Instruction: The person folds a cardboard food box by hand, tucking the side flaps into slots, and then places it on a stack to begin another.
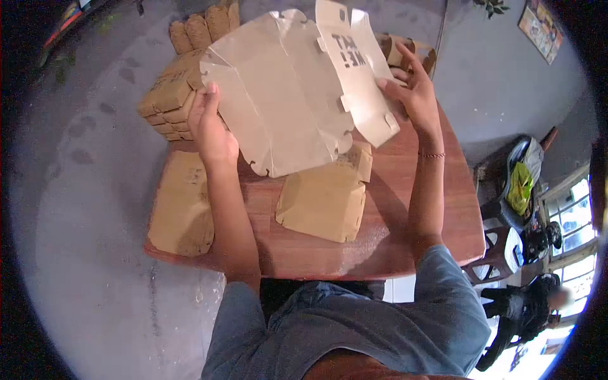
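A large unfolded cardboard sheet [272, 95] with notched edges and creases is held up over the table. My left hand [212, 126] grips its left edge, thumb on the face and fingers behind. At its right side, my right hand [415, 95] is beside the printed flap [361, 76], thumb and fingers apart around the flap's outer edge. Below the sheet, a flat brown cardboard piece [323, 206] lies on the table. Another flat brown piece [180, 206] lies at the left, partly behind my left forearm.
A stack of folded cardboard boxes [168, 101] stands at the table's back left, with rolled brown pieces [206, 28] behind it. More brown cardboard [421, 57] is at the back right. The wooden table [405, 209] has a plastic stool [500, 253] and a person [532, 304] to its right.
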`<state>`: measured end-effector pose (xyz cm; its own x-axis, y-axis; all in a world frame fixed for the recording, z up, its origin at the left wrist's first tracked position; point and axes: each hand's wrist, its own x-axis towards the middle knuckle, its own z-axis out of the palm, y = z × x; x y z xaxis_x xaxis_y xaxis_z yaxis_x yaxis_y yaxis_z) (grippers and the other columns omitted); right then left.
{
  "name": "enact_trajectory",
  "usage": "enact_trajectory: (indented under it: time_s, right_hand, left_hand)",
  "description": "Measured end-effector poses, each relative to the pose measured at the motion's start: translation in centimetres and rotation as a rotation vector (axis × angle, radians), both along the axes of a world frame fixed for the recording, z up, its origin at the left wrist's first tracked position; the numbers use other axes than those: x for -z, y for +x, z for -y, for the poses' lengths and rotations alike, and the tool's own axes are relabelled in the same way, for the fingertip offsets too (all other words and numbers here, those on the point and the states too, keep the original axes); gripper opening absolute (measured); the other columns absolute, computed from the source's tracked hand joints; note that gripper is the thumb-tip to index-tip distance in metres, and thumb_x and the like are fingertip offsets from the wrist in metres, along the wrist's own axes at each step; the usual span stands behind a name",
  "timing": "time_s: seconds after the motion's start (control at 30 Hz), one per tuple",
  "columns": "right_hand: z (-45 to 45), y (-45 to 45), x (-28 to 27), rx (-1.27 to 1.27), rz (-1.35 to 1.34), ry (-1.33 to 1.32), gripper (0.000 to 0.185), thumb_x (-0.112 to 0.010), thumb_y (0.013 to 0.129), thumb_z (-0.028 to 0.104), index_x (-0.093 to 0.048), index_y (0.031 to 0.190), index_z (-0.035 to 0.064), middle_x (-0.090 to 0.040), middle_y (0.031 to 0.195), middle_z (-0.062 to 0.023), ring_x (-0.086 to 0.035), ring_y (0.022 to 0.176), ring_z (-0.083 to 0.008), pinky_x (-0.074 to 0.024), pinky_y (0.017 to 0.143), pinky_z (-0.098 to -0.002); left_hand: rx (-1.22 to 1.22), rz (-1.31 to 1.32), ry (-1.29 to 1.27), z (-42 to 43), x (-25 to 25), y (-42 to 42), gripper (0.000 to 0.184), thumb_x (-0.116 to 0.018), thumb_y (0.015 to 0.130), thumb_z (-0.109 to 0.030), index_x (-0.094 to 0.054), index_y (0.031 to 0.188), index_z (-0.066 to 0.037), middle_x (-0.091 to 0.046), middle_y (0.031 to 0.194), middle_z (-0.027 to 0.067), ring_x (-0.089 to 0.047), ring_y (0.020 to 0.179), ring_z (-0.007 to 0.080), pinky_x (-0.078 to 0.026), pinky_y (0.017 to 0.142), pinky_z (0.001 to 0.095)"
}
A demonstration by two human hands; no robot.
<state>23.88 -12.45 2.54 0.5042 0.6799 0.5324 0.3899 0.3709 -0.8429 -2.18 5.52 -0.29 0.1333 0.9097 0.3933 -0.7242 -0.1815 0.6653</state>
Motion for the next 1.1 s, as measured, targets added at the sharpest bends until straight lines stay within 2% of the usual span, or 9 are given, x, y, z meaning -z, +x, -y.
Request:
enact_trajectory:
  time_s: [0.1, 0.2, 0.37, 0.47, 0.7, 0.77, 0.83, 0.97, 1.1]
  right_hand:
    - [0.2, 0.2, -0.2, 0.019, -0.141, 0.097, 0.071, -0.072, 0.081, 0.000, -0.037, 0.143, 0.0004, -0.070, 0.098, -0.0140, -0.066, 0.090, -0.0161, -0.0528, 0.080, -0.0272]
    - [-0.5, 1.6, 0.3, 0.066, -0.121, 0.241, 0.063, -0.068, 0.083, -0.004, -0.041, 0.141, -0.0007, -0.068, 0.104, -0.0144, -0.064, 0.092, -0.0153, -0.0524, 0.081, -0.0264]
    - [0.0, 2.1, 0.2, 0.110, -0.142, 0.229, 0.046, -0.067, 0.085, -0.003, -0.054, 0.130, -0.0016, -0.064, 0.117, -0.0162, -0.061, 0.103, -0.0168, -0.0520, 0.084, -0.0269]
    - [0.0, 2.4, 0.4, 0.131, -0.121, 0.215, 0.041, -0.068, 0.086, 0.000, -0.058, 0.126, -0.0004, -0.064, 0.118, -0.0162, -0.061, 0.105, -0.0174, -0.0518, 0.085, -0.0282]
    - [-0.5, 1.7, 0.9, 0.193, 0.139, -0.065, 0.051, -0.073, 0.084, 0.012, -0.054, 0.131, 0.0018, -0.062, 0.121, -0.0163, -0.061, 0.108, -0.0219, -0.0494, 0.092, -0.0331]
    - [-0.9, 0.8, 1.3, 0.622, 0.660, 0.026, 0.056, -0.075, 0.082, 0.017, -0.053, 0.130, 0.0010, -0.061, 0.122, -0.0186, -0.060, 0.112, -0.0295, -0.0461, 0.098, -0.0384]
    - [-0.7, -1.8, 0.4, 0.614, 0.666, 0.095, 0.053, -0.076, 0.081, 0.020, -0.055, 0.126, 0.0010, -0.061, 0.121, -0.0192, -0.058, 0.116, -0.0337, -0.0429, 0.101, -0.0416]
    - [0.2, -8.1, 0.4, -0.038, 0.516, -0.084, 0.033, -0.075, 0.082, 0.022, -0.067, 0.106, 0.0007, -0.071, 0.098, -0.0145, -0.069, 0.094, -0.0271, -0.0520, 0.086, -0.0358]
    - [-0.7, -9.8, 1.7, -0.126, 0.476, -0.241, 0.026, -0.073, 0.084, 0.022, -0.069, 0.098, 0.0001, -0.072, 0.087, -0.0130, -0.071, 0.079, -0.0249, -0.0542, 0.074, -0.0330]
  left_hand:
    - [0.135, -0.020, 0.028, -0.3, 0.0, -0.7, 0.028, -0.056, 0.097, -0.017, -0.055, 0.116, 0.004, -0.062, 0.111, 0.0096, -0.060, 0.102, 0.0156, -0.048, 0.090, 0.0300]
    - [0.424, -0.199, 0.179, 1.6, -1.4, -1.6, 0.072, -0.064, 0.092, -0.017, -0.021, 0.150, -0.008, -0.049, 0.134, 0.0188, -0.053, 0.122, 0.0281, -0.051, 0.097, 0.0474]
    - [0.331, -0.288, 0.500, 3.2, -0.8, -0.5, 0.091, -0.081, 0.072, 0.001, -0.030, 0.147, -0.011, -0.053, 0.131, 0.0154, -0.055, 0.119, 0.0250, -0.055, 0.090, 0.0441]
    - [-0.057, -0.494, 0.537, 3.5, -0.8, -0.3, 0.049, -0.086, 0.070, -0.011, -0.063, 0.113, -0.004, -0.060, 0.120, 0.0083, -0.062, 0.105, 0.0185, -0.056, 0.084, 0.0309]
    - [-0.548, -0.493, 0.792, 2.4, -0.8, -0.4, 0.025, -0.084, 0.072, -0.012, -0.068, 0.088, -0.002, -0.067, 0.082, 0.0082, -0.066, 0.078, 0.0171, -0.054, 0.066, 0.0267]
    - [-0.679, -0.515, 0.884, 2.2, -0.7, -0.1, 0.022, -0.083, 0.072, -0.011, -0.067, 0.084, -0.002, -0.066, 0.078, 0.0088, -0.066, 0.071, 0.0177, -0.051, 0.060, 0.0281]
    - [-0.674, -0.554, 0.915, 2.9, -1.1, 0.2, 0.021, -0.083, 0.071, -0.011, -0.066, 0.082, -0.002, -0.065, 0.078, 0.0084, -0.065, 0.069, 0.0192, -0.050, 0.059, 0.0294]
    - [-0.605, -0.777, 0.935, 4.4, -0.8, 0.8, 0.017, -0.079, 0.076, -0.013, -0.068, 0.086, -0.005, -0.066, 0.082, 0.0086, -0.064, 0.075, 0.0232, -0.050, 0.066, 0.0322]
    - [-0.519, -0.733, 1.100, 4.5, -0.1, 1.4, 0.018, -0.079, 0.075, -0.010, -0.067, 0.087, -0.007, -0.067, 0.084, 0.0065, -0.066, 0.071, 0.0224, -0.051, 0.060, 0.0319]
